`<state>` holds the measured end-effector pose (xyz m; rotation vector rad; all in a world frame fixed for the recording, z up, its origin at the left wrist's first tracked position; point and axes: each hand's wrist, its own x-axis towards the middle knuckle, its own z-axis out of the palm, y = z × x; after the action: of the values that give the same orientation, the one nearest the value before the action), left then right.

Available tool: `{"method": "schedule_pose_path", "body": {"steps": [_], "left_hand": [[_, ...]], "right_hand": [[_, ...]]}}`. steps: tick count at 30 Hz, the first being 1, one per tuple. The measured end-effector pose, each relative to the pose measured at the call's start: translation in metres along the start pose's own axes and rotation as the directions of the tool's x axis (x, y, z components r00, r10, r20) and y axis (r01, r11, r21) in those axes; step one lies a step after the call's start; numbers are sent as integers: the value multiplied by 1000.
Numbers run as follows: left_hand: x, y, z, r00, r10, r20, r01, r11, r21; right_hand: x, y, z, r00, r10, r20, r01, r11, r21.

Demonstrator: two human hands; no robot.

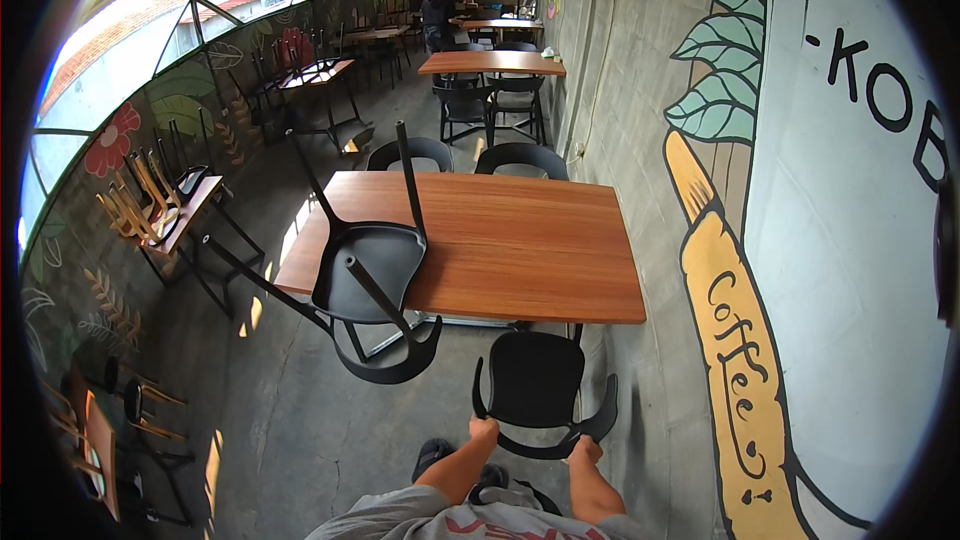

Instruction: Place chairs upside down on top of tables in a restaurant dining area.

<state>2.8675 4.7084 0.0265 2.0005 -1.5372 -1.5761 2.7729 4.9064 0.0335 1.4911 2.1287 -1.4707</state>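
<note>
A black plastic armchair (536,379) stands upright on the floor at the near right side of a wooden table (525,247). My left hand (484,429) grips the left part of its curved backrest, and my right hand (585,450) grips the right part. The front of the seat is close to the table's near edge. Upside down on the table's left end rests a second black chair (375,262), legs pointing up, its backrest hanging past the near edge. Two more black chairs (410,154) (523,159) stand at the far side, partly hidden by the tabletop.
A painted concrete wall (622,165) runs close along the right. On the left, smaller tables (196,214) carry upturned chairs (142,202). Farther back is another wooden table (491,63) with black chairs (463,105). A person (437,15) in dark clothes stands beyond it.
</note>
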Motion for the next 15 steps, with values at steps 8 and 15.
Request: {"method": "schedule_pose_path", "body": {"steps": [8,15], "left_hand": [[-28,12,-13,952,184,-244,-126,964,234],[-23,7,-4,935,179,-306,-93,957,275]], "right_hand": [[-15,-4,2,952,-286,-106,244,923,-299],[-11,2,4,899,-385,-209,269,862,-431]]}}
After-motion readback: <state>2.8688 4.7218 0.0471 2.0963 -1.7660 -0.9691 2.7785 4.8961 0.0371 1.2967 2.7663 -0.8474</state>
